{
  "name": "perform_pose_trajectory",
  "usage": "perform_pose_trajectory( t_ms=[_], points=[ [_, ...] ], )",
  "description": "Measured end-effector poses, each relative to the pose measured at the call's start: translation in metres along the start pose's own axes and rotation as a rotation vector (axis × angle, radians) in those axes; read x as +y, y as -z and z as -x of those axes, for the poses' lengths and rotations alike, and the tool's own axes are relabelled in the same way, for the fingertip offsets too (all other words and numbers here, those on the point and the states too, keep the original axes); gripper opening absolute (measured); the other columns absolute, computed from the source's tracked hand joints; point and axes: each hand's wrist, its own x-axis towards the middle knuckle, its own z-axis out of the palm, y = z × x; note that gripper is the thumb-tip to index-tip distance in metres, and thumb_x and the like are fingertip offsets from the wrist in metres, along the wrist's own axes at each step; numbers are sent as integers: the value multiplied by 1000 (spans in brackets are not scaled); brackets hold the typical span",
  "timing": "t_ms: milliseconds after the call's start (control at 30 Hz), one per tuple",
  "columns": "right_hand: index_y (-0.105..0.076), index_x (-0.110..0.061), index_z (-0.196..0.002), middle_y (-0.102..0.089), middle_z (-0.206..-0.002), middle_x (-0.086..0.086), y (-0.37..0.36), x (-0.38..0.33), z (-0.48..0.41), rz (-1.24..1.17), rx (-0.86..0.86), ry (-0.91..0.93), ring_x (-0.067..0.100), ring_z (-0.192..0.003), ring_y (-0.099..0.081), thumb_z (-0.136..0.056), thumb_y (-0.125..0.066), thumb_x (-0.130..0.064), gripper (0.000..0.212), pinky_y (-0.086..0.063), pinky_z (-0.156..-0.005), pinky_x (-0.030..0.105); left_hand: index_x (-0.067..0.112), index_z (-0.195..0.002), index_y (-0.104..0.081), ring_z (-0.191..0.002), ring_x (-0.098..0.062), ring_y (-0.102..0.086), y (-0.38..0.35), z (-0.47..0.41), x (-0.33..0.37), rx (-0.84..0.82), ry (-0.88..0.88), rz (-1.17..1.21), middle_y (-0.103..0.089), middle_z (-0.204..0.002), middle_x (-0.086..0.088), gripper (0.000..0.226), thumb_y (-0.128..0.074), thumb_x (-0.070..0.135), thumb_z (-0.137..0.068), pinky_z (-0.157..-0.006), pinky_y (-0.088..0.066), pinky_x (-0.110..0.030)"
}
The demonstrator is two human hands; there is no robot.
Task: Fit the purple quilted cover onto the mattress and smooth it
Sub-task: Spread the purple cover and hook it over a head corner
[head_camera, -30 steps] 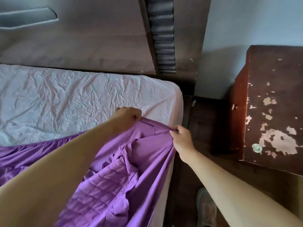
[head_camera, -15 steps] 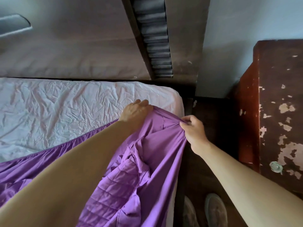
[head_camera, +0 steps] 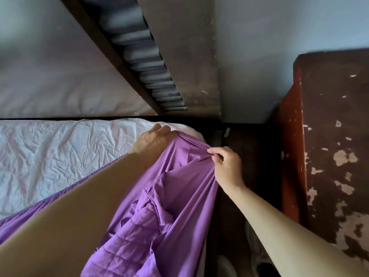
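Now, cover: the purple quilted cover [head_camera: 179, 196] lies over the near right part of the bed, from 8 o'clock to 5 o'clock of the view. Its gathered elastic edge runs diagonally from 8 o'clock up toward the centre. Its far corner is lifted just at the mattress corner.
Cover surface: plain smooth fabric is stretched tight between the two hands. The quilted squares are bunched in folds lower, near 6 o'clock.
Mattress: the white mattress with a wrinkled surface [head_camera: 60, 152] fills the 9 o'clock side and is uncovered there. Only a small part of its rounded far right corner shows past the cover.
Left hand: the left hand [head_camera: 153, 139] is near the centre, on top of the mattress close to the corner. Its fingers curl down and grip the edge of the cover; the fingertips are hidden in the fabric.
Right hand: the right hand [head_camera: 225, 164] is at 3 o'clock from the left hand, beside the bed. The thumb and bent fingers are closed tightly on a gathered bunch of the cover's edge.
Headboard: the grey padded headboard [head_camera: 60, 66] stands at 10 o'clock, behind the far edge of the mattress.
Strip: a dark ribbed strip [head_camera: 143, 56] runs at 12 o'clock; it is blurred.
Wall: the pale blue-grey wall [head_camera: 269, 47] is at 1 o'clock.
Nightstand: the dark red-brown wooden nightstand with peeling finish [head_camera: 329, 156] is at 3 o'clock, apart from the bed, with dark floor [head_camera: 249, 140] between.
Shoe: a pale shoe [head_camera: 225, 264] is on the floor at 5 o'clock, dim.
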Motion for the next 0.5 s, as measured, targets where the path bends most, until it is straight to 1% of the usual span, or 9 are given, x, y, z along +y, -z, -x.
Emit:
perform_pose_trajectory(
  t_ms=[67,133,233,400,467,500],
  points=[
    [-69,-9,-106,-63,-100,9,-1,7,-10,205,48,121,26,-86,-63,-86,-53,8,30,-51,-81,32,10,-104,-65,-83,-31,-57,-3,-14,1,-14,-21,-43,-60,-92,-10,56,-18,15,-73,-61,-56,-41],
    [-67,-8,-112,-60,-99,12,-2,11,-16,322,38,170,34,-79,-62,-86,-54,8,33,-53,-77,40,10,-96,-67,-75,-29,-58,-3,-24,0,-2,-43,-88,-59,-84,-8,49,-24,11,-73,-54,-56,-37],
    [-60,-9,-121,-56,-103,12,-3,17,-24,429,-35,176,36,-80,-60,-83,-56,10,43,-47,-78,40,12,-94,-68,-69,-26,-58,-2,-35,-2,-4,-84,-130,-59,-79,-5,44,-29,10,-73,-49,-55,-32],
    [-48,-9,-134,-49,-118,12,-2,10,-35,493,-142,133,36,-97,-55,-85,-49,8,52,-39,-90,39,15,-83,-70,-64,-20,-57,1,-53,-6,-15,-139,-211,-58,-71,0,40,-32,9,-72,-49,-52,-24],
    [-45,-8,-137,-47,-121,12,-2,7,-39,515,-171,146,34,-103,-53,-84,-46,10,56,-37,-94,38,14,-80,-70,-64,-21,-57,0,-57,-6,-41,-126,-219,-58,-70,0,40,-31,9,-72,-48,-51,-24],
    [-42,-9,-138,-45,-123,11,-2,7,-41,535,-196,145,32,-106,-53,-84,-46,9,57,-37,-96,37,13,-82,-70,-64,-22,-58,-1,-57,-6,-54,-113,-201,-59,-71,-1,42,-30,9,-73,-48,-53,-25]
  ],
)
